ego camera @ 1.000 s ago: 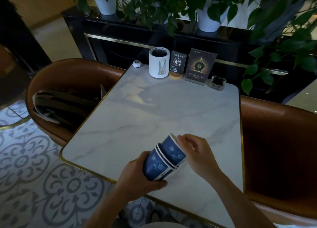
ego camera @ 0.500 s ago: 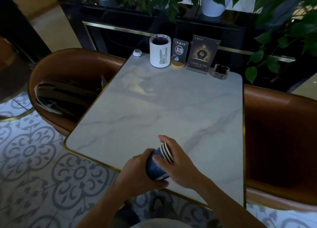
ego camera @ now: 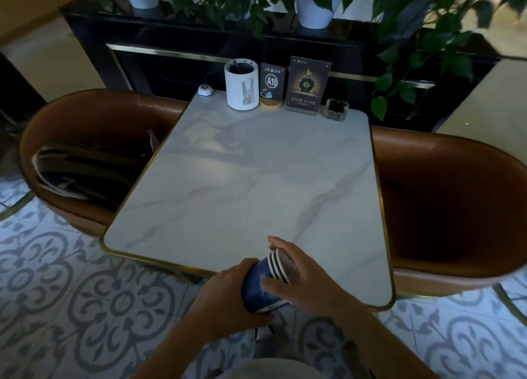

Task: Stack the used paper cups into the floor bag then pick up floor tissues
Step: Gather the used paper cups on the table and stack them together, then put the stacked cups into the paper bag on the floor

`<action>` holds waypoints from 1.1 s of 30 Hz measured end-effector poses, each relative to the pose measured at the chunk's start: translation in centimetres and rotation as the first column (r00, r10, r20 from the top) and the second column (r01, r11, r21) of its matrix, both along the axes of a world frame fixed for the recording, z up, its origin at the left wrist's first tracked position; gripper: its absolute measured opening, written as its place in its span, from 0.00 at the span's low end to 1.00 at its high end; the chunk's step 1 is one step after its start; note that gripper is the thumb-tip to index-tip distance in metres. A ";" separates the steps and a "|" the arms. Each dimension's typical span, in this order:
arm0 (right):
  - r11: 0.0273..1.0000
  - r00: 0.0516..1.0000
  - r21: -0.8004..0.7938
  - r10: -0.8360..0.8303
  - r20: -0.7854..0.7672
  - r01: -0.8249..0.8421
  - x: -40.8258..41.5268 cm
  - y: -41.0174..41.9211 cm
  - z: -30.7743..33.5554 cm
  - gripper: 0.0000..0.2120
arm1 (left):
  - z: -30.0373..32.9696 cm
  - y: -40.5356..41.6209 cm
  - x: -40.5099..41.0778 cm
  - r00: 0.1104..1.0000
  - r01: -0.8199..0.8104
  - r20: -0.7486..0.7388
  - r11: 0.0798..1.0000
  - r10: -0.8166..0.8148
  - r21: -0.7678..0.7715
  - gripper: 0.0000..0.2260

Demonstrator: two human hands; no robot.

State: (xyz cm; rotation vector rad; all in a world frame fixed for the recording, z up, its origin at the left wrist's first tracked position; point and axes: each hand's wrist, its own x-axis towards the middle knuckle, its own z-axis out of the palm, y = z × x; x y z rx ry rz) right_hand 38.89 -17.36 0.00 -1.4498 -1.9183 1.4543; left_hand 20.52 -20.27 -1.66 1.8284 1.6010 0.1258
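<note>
At the near edge of the marble counter (ego camera: 242, 179), we hold the nested paper cups (ego camera: 268, 281) on their side, left hand (ego camera: 228, 299) wrapped round the base, right hand (ego camera: 302, 279) with fingers (ego camera: 275, 243) closed over the rims. Stacking looks done; next we must find the floor bag, unseen here.
</note>
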 end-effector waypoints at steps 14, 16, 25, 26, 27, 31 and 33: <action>0.990 0.987 -0.044 -0.131 0.095 0.135 -3.2 -14.6 0.6 0.40 | -1.3 -13.0 -4.5 0.994 0.056 0.094 0.998 -0.054 -0.022 0.44; 0.988 0.983 -0.052 -0.139 0.123 0.146 -3.4 -16.0 1.0 0.39 | -1.3 -14.2 -5.0 0.991 0.053 0.126 0.998 -0.050 -0.024 0.44; 0.941 0.943 -0.127 -0.294 0.157 0.314 -0.8 -19.0 1.4 0.34 | -4.8 -17.0 -6.5 0.978 -0.029 0.201 0.991 0.054 -0.127 0.40; 0.933 0.937 -0.137 -0.311 0.158 0.332 -0.3 -19.2 1.2 0.34 | -5.1 -17.0 -6.4 0.974 -0.035 0.219 0.990 0.065 -0.138 0.38; 0.925 0.931 -0.146 -0.330 0.154 0.352 0.2 -19.4 1.1 0.35 | -5.3 -17.0 -6.2 0.968 -0.034 0.242 0.991 0.066 -0.133 0.37; 0.888 0.896 -0.141 -0.420 0.144 0.439 3.1 -20.2 0.4 0.38 | -6.6 -16.8 -4.5 0.949 -0.024 0.309 0.989 0.068 -0.143 0.34; 0.862 0.873 -0.146 -0.470 0.128 0.485 4.9 -21.0 0.0 0.37 | -6.9 -16.3 -3.0 0.933 -0.008 0.354 0.988 0.064 -0.157 0.33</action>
